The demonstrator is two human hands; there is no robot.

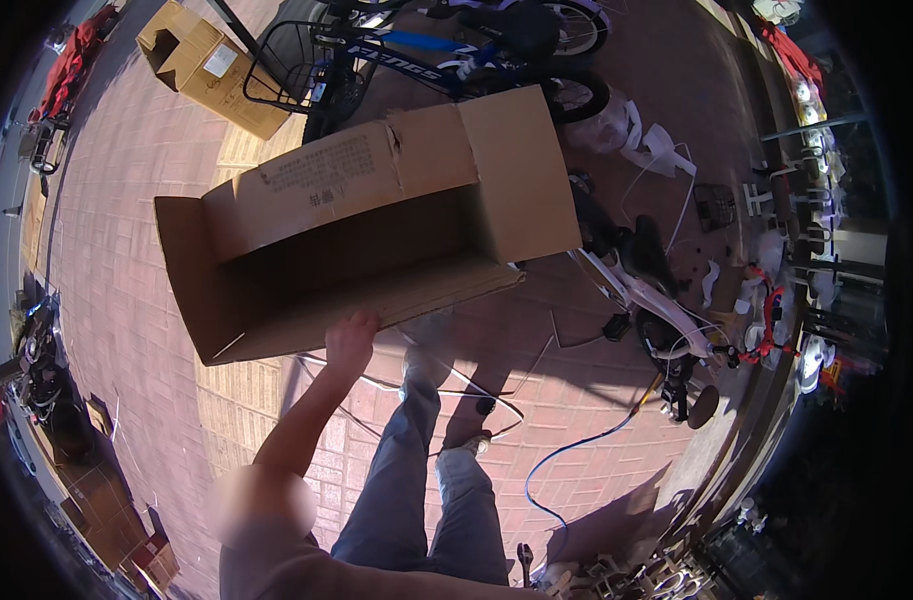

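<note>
My left hand (352, 342) is closed on the near edge of a large open cardboard box (347, 185), its fingers curled over the rim. The box is long and brown, with flaps folded out at its far side and both ends, and its mouth faces me. The inside is dark, and I see nothing in it. Whether the box rests on the ground or hangs above it, I cannot tell. Below it, pale strapping loops (512, 405) lie on the paving around my feet. My right hand does not show.
Beyond the box stands a blue bicycle (407, 38) with a wire basket, beside another cardboard box (217, 75). A small white bicycle (667, 318) is at the right. A blue hose (577, 447) winds over the brick paving. White wrapping (662, 150) and scraps lie at right.
</note>
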